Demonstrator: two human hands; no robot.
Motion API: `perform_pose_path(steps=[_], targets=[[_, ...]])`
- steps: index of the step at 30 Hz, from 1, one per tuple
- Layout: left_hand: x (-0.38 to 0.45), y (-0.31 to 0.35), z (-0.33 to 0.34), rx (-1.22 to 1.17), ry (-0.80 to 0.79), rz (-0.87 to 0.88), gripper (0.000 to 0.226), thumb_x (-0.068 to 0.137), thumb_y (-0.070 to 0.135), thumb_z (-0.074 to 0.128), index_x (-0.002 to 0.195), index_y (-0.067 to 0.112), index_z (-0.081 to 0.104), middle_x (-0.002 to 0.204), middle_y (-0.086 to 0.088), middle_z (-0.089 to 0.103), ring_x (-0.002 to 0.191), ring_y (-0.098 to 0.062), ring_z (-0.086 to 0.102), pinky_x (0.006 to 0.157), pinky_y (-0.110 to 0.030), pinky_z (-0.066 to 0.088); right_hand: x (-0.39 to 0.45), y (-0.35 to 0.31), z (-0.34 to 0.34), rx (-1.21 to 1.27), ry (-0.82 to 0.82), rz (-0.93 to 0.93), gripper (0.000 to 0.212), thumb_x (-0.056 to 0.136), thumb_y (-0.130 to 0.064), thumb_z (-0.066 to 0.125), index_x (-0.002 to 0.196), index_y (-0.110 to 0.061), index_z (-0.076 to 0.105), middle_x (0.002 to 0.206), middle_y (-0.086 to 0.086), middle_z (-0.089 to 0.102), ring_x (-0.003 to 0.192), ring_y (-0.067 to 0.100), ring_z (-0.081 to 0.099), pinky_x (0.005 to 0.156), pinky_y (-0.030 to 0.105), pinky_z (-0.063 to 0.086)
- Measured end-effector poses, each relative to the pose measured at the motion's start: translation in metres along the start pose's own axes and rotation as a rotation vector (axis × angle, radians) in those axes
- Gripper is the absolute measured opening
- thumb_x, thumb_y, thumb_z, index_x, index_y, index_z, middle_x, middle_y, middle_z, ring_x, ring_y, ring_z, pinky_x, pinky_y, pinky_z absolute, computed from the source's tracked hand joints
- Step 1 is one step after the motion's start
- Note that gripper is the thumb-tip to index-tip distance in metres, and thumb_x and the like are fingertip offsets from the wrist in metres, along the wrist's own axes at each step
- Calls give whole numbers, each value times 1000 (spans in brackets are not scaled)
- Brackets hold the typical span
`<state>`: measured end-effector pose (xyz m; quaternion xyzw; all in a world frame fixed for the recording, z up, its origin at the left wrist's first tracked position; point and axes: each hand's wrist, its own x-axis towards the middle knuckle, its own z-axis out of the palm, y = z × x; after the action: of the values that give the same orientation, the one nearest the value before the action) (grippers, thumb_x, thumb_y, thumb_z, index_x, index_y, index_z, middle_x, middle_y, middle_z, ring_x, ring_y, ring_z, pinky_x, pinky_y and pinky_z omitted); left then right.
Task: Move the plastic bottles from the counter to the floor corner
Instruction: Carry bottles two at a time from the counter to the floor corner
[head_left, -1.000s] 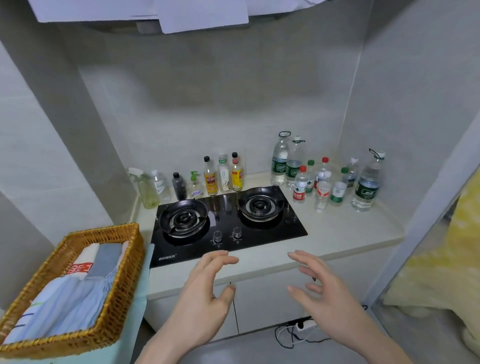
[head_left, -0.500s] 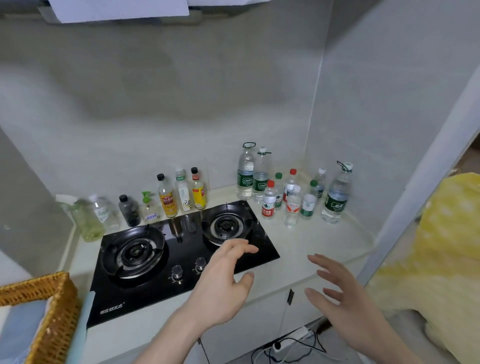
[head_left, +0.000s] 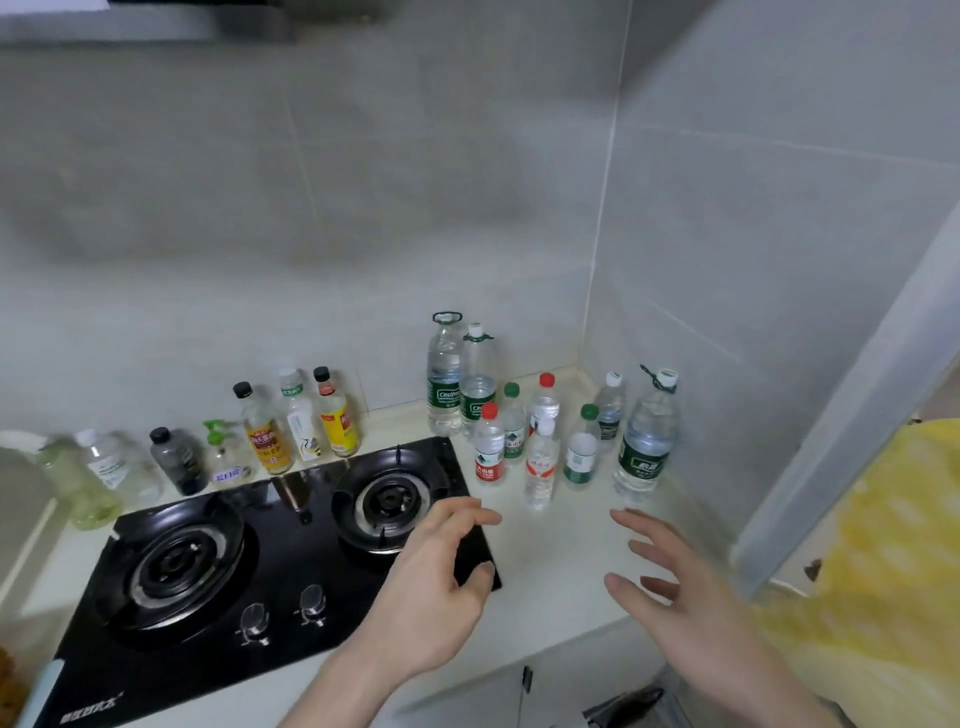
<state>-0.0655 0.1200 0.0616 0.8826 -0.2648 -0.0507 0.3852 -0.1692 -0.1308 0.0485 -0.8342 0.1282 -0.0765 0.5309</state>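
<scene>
We see a cluster of clear plastic water bottles (head_left: 540, 431) with red, green and white caps standing upright in the back right corner of the pale counter (head_left: 561, 571), just right of the black two-burner gas hob (head_left: 249, 561). Our left hand (head_left: 436, 587) hovers over the hob's right edge, fingers loosely spread, holding nothing. Our right hand (head_left: 680, 587) hangs above the counter, fingers splayed wide, empty too, near the bottles but apart.
</scene>
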Motion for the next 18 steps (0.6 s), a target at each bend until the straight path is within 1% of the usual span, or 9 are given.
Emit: perform_pose_path(steps=[1, 2, 4, 5, 7, 8, 11, 15, 18], targets=[[7, 1, 4, 4, 9, -13, 43, 94, 23, 62, 130, 44, 54, 140, 34, 35, 135, 15, 30, 110, -4, 20, 14, 2, -5, -5, -12, -9, 53, 90, -26, 76, 129, -56, 56, 139, -33, 50, 125, -12, 52, 93, 14, 48], [12, 1, 6, -1, 19, -27, 43, 94, 22, 62, 129, 44, 54, 140, 34, 35, 135, 13, 31, 111, -6, 22, 26, 3, -9, -6, -27, -23, 53, 89, -26, 77, 128, -55, 56, 139, -33, 51, 125, -13, 52, 93, 12, 48], [18, -3, 10, -19, 39, -60, 42, 92, 21, 63, 128, 43, 55, 139, 35, 36, 136, 10, 35, 114, -15, 29, 50, 5, -13, -3, -54, -45, 52, 89, -24, 77, 127, -54, 57, 138, -35, 51, 123, -16, 52, 89, 8, 49], [20, -7, 11, -29, 43, -83, 42, 92, 21, 64, 127, 43, 56, 139, 36, 37, 136, 8, 37, 114, -20, 34, 60, 6, -14, -1, -68, -50, 53, 89, -24, 78, 127, -54, 57, 137, -36, 50, 123, -17, 52, 88, 8, 49], [24, -15, 10, -34, 57, -112, 42, 90, 22, 65, 124, 45, 57, 138, 35, 39, 134, 6, 40, 110, -29, 43, 78, 7, -14, 1, -94, -64, 55, 88, -25, 78, 125, -59, 56, 136, -37, 50, 122, -17, 52, 91, 13, 49], [28, -20, 9, -32, 67, -118, 42, 89, 22, 66, 123, 45, 57, 138, 35, 40, 134, 5, 42, 110, -30, 43, 87, 7, -14, -1, -100, -74, 57, 88, -25, 78, 125, -62, 54, 135, -37, 50, 122, -17, 52, 93, 15, 49], [48, -33, 6, -27, 87, -138, 42, 88, 22, 66, 123, 44, 59, 137, 33, 43, 133, 5, 43, 115, -27, 37, 111, 10, -13, -20, -106, -89, 57, 88, -26, 77, 125, -62, 54, 135, -39, 48, 123, -17, 51, 95, 17, 50], [82, -44, 8, -25, 85, -119, 43, 87, 21, 67, 123, 44, 59, 137, 32, 43, 131, 11, 41, 116, -20, 32, 133, 17, -14, -21, -72, -68, 57, 87, -22, 80, 124, -59, 57, 136, -35, 52, 123, -14, 54, 90, 17, 52], [107, -46, 20, -30, 39, -105, 43, 88, 20, 66, 124, 42, 58, 136, 33, 40, 131, 13, 39, 113, -11, 27, 147, 24, -24, -51, -36, -48, 56, 87, -22, 79, 124, -58, 58, 133, -31, 54, 120, -15, 54, 89, 15, 51]])
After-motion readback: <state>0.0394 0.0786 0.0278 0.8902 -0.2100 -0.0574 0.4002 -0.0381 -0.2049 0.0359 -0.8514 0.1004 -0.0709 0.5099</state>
